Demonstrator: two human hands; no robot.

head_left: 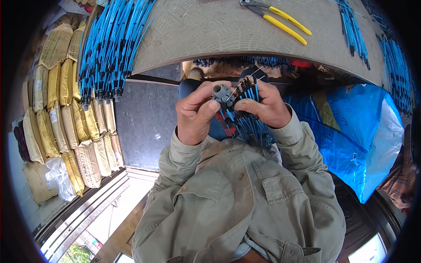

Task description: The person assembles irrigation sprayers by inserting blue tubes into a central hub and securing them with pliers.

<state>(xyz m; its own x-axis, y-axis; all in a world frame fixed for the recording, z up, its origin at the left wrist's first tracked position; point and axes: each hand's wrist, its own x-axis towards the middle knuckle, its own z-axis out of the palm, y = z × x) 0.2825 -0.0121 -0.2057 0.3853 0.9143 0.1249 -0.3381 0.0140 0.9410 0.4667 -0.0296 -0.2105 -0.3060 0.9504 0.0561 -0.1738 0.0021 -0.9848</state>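
My left hand (196,111) is closed around a dark grey plastic hub (222,93) with a round hollow end facing up. Its thumb presses against the hub's side. My right hand (266,107), close beside it, pinches several thin blue rods with black sleeves (251,90). Fine metal wires stick out from between the two hands. More blue-and-black rods (254,127) hang below the hands over my lap; how they join the hub is partly hidden by the fingers.
Beyond my hands is a worktable (197,37) with yellow-handled pliers (285,23). Bundles of blue rods (112,48) lie at its left end, and more rods (354,33) at its right. Stacked sacks (66,109) stand left; a blue plastic sheet bag (355,127) is at right.
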